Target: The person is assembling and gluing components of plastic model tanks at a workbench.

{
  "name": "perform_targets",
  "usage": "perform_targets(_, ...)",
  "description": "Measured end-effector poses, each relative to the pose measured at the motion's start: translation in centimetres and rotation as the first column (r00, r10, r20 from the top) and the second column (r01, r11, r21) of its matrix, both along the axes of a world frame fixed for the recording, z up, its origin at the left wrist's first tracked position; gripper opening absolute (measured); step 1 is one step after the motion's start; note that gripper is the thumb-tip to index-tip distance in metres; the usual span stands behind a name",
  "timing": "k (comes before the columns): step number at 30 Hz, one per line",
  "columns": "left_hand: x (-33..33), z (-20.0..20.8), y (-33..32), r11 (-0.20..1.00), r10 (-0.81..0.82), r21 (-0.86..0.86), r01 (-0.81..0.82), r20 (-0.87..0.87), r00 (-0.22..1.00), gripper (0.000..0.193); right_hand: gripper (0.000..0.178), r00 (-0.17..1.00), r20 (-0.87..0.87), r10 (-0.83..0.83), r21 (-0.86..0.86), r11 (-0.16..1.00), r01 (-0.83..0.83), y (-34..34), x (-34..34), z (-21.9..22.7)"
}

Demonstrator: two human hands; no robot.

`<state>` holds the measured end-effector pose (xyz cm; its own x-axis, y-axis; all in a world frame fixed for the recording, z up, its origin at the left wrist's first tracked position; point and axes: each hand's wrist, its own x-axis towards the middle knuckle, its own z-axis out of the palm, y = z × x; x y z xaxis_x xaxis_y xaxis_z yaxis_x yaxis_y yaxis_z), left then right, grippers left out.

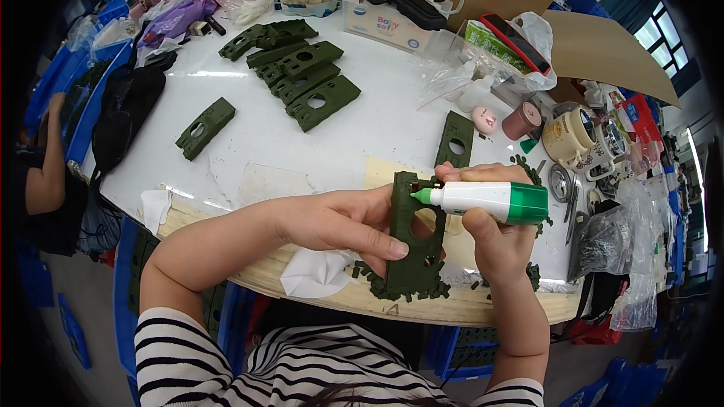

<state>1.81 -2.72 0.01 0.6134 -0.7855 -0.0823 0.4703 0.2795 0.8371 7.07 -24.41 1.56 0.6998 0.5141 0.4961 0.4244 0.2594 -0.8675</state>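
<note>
My left hand [343, 220] is closed on a dark green plastic model hull [407, 267], a long flat part with a large round hole, held tilted over the table edge. My right hand [494, 245] grips a white glue bottle [479, 199] with a green base and a green nozzle. The nozzle tip points left at the hull's upper end, by a small opening; whether it touches cannot be made out. Just beyond my right hand lies another green hull [455, 139]. Small green pieces [369, 279] are heaped below the held hull.
Several more hulls [305, 75] are piled at the far middle, and one [205, 128] lies alone at left. Mugs [567, 136], a pink cup [522, 120] and a phone [516, 44] crowd the right side. White paper [317, 273] rests at the front edge. Another person's arm [50, 154] shows far left.
</note>
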Motion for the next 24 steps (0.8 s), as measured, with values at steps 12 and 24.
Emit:
perform_targets(12,-0.1,1.1,0.0,0.999,0.036,-0.009,-0.036,0.017,0.999,0.072,0.03,0.986,-0.165,-0.002,0.213,0.976,0.038,-0.5,0.6,0.3)
perform_targets(24,-0.1,0.5,-0.1,0.998,0.05,-0.033,-0.049,0.041,0.998,0.07,0.03,0.997,-0.074,0.038,0.187,0.982,-0.024,-0.5,0.9,0.3)
